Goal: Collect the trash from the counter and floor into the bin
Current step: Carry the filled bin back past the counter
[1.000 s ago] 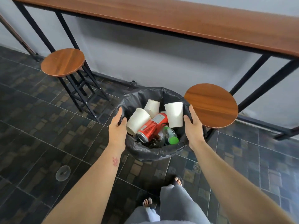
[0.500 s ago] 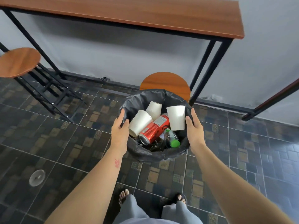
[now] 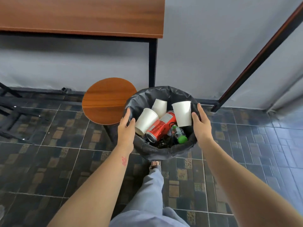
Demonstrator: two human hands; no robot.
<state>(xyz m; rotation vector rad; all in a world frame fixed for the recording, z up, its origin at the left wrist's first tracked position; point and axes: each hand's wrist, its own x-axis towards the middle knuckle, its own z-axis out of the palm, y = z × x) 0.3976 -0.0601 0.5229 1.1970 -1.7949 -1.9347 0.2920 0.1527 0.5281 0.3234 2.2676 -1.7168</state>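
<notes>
Black plastic liner is what is being pressed on, head view only: the bin (image 3: 157, 153) is being clamped between two flat palms, the left hand (image 3: 126, 130) on its left wall and the right hand (image 3: 202, 125) on its right wall. Fingers are nearly straight on both, with nothing being curled round or pinched. The bin is being held in front of the body, just right of the wooden stool (image 3: 109, 100) and below the end of the counter (image 3: 82, 13), apparently clear of the floor (image 3: 49, 161), with a foot (image 3: 155, 165) showing just under it. The load is being carried heaped: the left cup (image 3: 146, 121), the middle cup (image 3: 159, 106) and the right cup (image 3: 182, 113) are being propped on a red can (image 3: 161, 126) and a green-capped bottle (image 3: 178, 135), the right cup roughly upright beside the right thumb. Risks being judged: hold is being made by friction on slack liner, so a slip is being invited; with any tilt the cups are probably being lost first; the stool is being passed closely on the left, so a knock is possible.
</notes>
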